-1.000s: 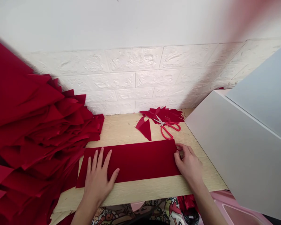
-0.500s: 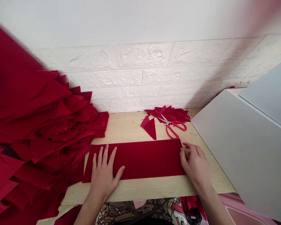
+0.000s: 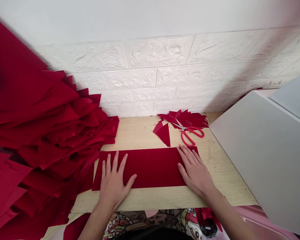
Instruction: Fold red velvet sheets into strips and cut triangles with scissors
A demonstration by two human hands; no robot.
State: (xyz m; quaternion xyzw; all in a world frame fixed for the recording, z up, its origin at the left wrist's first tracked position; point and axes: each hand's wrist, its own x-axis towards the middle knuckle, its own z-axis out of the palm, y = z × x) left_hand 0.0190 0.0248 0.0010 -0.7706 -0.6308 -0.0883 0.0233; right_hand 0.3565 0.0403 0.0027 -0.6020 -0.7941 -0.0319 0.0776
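Observation:
A long rectangular strip of dark red felt-like fabric (image 3: 152, 168) lies across the pale wooden tabletop (image 3: 137, 133). My left hand (image 3: 113, 181) rests flat on its left part, fingers spread. My right hand (image 3: 195, 173) lies flat on its right end, fingers apart, with the fingertips reaching its far edge. Neither hand grips anything. Beyond the strip, out of reach of my fingertips, lie red-handled scissors (image 3: 190, 133), a cut red triangle (image 3: 164, 134) and a bunch of red scraps (image 3: 183, 119).
A large heap of cut red fabric pieces (image 3: 47, 133) rises along the left side. A white brick-textured wall (image 3: 150, 76) stands behind the table. A pale grey board (image 3: 260, 150) slants in at the right. Patterned cloth (image 3: 150, 223) and a pink basin (image 3: 262, 226) lie below the table's front edge.
My right hand has let go of the strip's right edge and now lies flat on top of the strip. The view has tilted and shifted slightly.

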